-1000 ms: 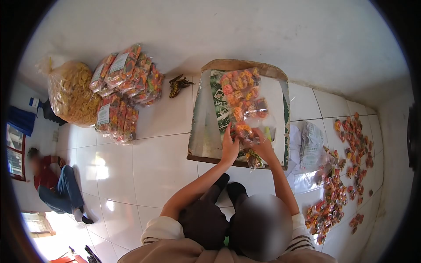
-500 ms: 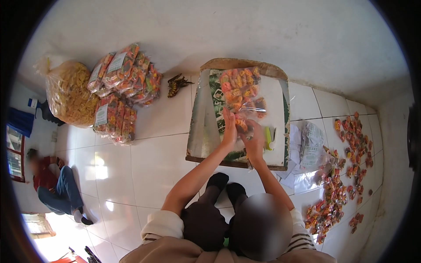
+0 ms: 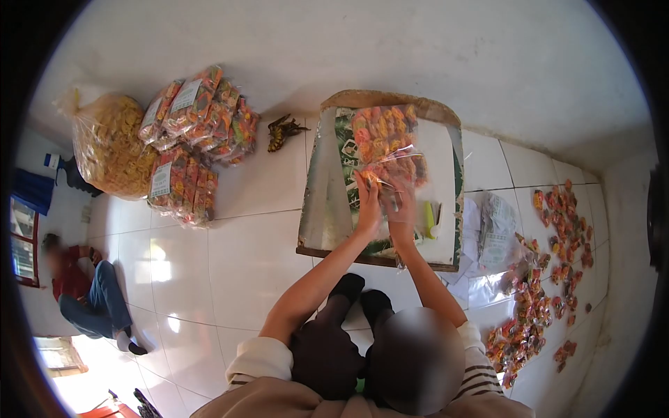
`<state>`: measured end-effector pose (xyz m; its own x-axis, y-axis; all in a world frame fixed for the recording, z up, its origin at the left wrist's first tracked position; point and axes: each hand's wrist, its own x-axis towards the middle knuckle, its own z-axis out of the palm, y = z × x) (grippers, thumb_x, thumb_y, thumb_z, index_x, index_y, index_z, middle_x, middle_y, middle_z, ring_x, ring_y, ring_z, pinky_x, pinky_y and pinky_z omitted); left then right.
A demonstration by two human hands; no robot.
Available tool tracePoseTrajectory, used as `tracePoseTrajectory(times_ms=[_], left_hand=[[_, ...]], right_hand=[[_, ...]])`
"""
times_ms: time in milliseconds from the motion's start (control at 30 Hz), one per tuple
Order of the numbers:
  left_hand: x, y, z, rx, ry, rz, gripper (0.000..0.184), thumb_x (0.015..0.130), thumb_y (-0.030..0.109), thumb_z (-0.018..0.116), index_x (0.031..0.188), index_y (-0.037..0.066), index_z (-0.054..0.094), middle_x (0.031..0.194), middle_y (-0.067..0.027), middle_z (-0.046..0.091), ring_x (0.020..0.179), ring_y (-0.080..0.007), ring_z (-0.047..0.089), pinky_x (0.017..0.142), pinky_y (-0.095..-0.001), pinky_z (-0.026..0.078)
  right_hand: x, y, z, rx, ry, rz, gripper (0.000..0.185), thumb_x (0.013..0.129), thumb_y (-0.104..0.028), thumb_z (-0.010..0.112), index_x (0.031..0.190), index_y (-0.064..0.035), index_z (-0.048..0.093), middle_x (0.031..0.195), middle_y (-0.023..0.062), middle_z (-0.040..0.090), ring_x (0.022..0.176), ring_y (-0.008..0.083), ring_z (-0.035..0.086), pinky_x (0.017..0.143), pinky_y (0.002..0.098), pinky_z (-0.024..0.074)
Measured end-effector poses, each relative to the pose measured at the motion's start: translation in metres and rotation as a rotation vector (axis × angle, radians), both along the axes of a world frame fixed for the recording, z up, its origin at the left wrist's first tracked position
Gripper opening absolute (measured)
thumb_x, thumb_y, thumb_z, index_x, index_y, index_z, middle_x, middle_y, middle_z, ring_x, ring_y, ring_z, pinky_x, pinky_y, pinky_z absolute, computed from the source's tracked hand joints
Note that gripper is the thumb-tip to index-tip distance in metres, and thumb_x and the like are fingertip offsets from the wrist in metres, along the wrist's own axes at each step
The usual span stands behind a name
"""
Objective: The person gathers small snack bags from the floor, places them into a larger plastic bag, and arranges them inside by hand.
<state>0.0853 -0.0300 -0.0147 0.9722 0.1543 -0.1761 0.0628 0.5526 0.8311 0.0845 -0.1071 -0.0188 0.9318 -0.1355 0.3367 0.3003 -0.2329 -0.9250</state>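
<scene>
On the low board (image 3: 322, 221) lies a clear plastic bag (image 3: 394, 148) with rows of small orange-red snack packets (image 3: 380, 127) inside its far part. My left hand (image 3: 369, 205) grips the near left side of the bag, its fingers bent against packets at the near end. My right hand (image 3: 402, 212) holds the bag's near right side, with clear film bunched between the two hands. Part of the fingertips is hidden by shiny plastic. Just right of my right hand lies a light green tool (image 3: 430, 221) with a dark narrow part.
Loose snack packets (image 3: 529, 313) are scattered on the tiles at the right, beside a stack of plastic bags (image 3: 497, 230). At the left stand filled packs (image 3: 185, 184) and a big bag of yellow snacks (image 3: 115, 146). Another person (image 3: 87, 292) sits at far left.
Packets near my hands have gone farther into the bag, now lying closer to the far rows. My hands have drawn together, the left a little to the right.
</scene>
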Motion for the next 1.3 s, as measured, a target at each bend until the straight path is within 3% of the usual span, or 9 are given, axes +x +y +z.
tracePoseTrajectory(times_ms=[233, 300, 467, 567, 700, 867, 1100, 1233, 1300], left_hand=[[-0.001, -0.002, -0.017, 0.476, 0.018, -0.004, 0.066, 0.093, 0.030, 0.039, 0.140, 0.008, -0.003, 0.138, -0.0204, 0.015, 0.124, -0.0312, 0.022, 0.102, -0.0359, 0.020], [0.002, 0.006, -0.010, 0.976, 0.291, -0.120, 0.068, 0.091, 0.033, 0.043, 0.139, 0.007, 0.003, 0.136, -0.0259, 0.012, 0.127, -0.0384, 0.014, 0.103, -0.0434, 0.017], [0.034, 0.010, -0.001, 0.828, -0.117, 0.158, 0.072, 0.088, 0.033, 0.049, 0.138, 0.006, 0.006, 0.137, -0.0299, 0.007, 0.129, -0.0418, 0.005, 0.102, -0.0476, 0.015], [0.042, 0.008, -0.006, 0.880, -0.173, 0.139, 0.069, 0.089, 0.029, 0.048, 0.139, 0.006, 0.006, 0.138, -0.0301, 0.006, 0.129, -0.0418, 0.008, 0.103, -0.0460, 0.016], [0.040, 0.005, -0.015, 0.925, -0.178, 0.156, 0.058, 0.092, 0.022, 0.041, 0.139, 0.006, 0.010, 0.139, -0.0271, 0.006, 0.129, -0.0402, 0.013, 0.103, -0.0421, 0.018], [0.041, 0.006, -0.025, 0.788, -0.207, 0.167, 0.055, 0.093, 0.021, 0.039, 0.138, 0.006, 0.012, 0.140, -0.0245, 0.008, 0.129, -0.0369, 0.016, 0.102, -0.0405, 0.021], [0.041, 0.006, -0.023, 0.707, -0.162, 0.145, 0.052, 0.094, 0.018, 0.037, 0.137, 0.002, 0.013, 0.139, -0.0218, 0.014, 0.126, -0.0320, 0.023, 0.100, -0.0370, 0.027], [0.041, 0.007, -0.024, 0.827, -0.215, 0.202, 0.051, 0.094, 0.017, 0.037, 0.137, 0.003, 0.013, 0.138, -0.0210, 0.017, 0.123, -0.0301, 0.029, 0.098, -0.0353, 0.029], [0.041, 0.008, -0.026, 0.589, -0.190, 0.132, 0.051, 0.094, 0.017, 0.037, 0.137, 0.002, 0.014, 0.139, -0.0192, 0.017, 0.122, -0.0301, 0.030, 0.100, -0.0346, 0.028]], right_hand=[[0.014, 0.006, -0.010, -0.291, -0.070, -0.114, 0.038, 0.072, 0.002, 0.059, 0.109, -0.0068, 0.055, 0.105, 0.0131, 0.051, 0.105, 0.0280, 0.045, 0.084, 0.0360, 0.0413], [0.013, 0.002, -0.016, -0.343, -0.134, -0.102, 0.041, 0.073, 0.004, 0.056, 0.112, -0.0076, 0.054, 0.106, 0.0125, 0.051, 0.105, 0.0272, 0.045, 0.082, 0.0349, 0.0427], [0.008, -0.006, -0.019, 0.038, -0.028, -0.078, 0.041, 0.084, 0.000, 0.046, 0.124, -0.0090, 0.044, 0.109, 0.0118, 0.045, 0.089, 0.0238, 0.055, 0.072, 0.0296, 0.0470], [0.019, -0.003, -0.007, -0.161, 0.069, -0.232, 0.042, 0.082, -0.003, 0.048, 0.123, -0.0142, 0.047, 0.112, 0.0153, 0.043, 0.077, 0.0213, 0.057, 0.066, 0.0325, 0.0477], [0.027, 0.004, 0.017, -0.209, 0.235, -0.272, 0.032, 0.084, -0.013, 0.053, 0.116, -0.0145, 0.052, 0.109, 0.0148, 0.044, 0.083, 0.0242, 0.055, 0.067, 0.0344, 0.0464], [0.033, 0.007, 0.011, -0.397, 0.065, -0.380, 0.015, 0.081, -0.016, 0.060, 0.089, -0.0047, 0.053, 0.101, 0.0139, 0.047, 0.087, 0.0291, 0.052, 0.069, 0.0356, 0.0447], [0.036, 0.001, 0.014, -0.305, 0.064, -0.189, 0.020, 0.075, -0.003, 0.060, 0.094, -0.0038, 0.055, 0.092, 0.0144, 0.055, 0.088, 0.0324, 0.052, 0.079, 0.0401, 0.0430], [0.040, -0.003, 0.012, -0.545, -0.160, -0.137, 0.035, 0.075, 0.001, 0.055, 0.109, -0.0060, 0.054, 0.101, 0.0135, 0.054, 0.098, 0.0314, 0.050, 0.087, 0.0395, 0.0397], [0.041, -0.009, 0.007, -0.678, -0.191, -0.077, 0.039, 0.076, 0.000, 0.053, 0.114, -0.0066, 0.052, 0.108, 0.0127, 0.052, 0.104, 0.0305, 0.048, 0.088, 0.0399, 0.0381]])
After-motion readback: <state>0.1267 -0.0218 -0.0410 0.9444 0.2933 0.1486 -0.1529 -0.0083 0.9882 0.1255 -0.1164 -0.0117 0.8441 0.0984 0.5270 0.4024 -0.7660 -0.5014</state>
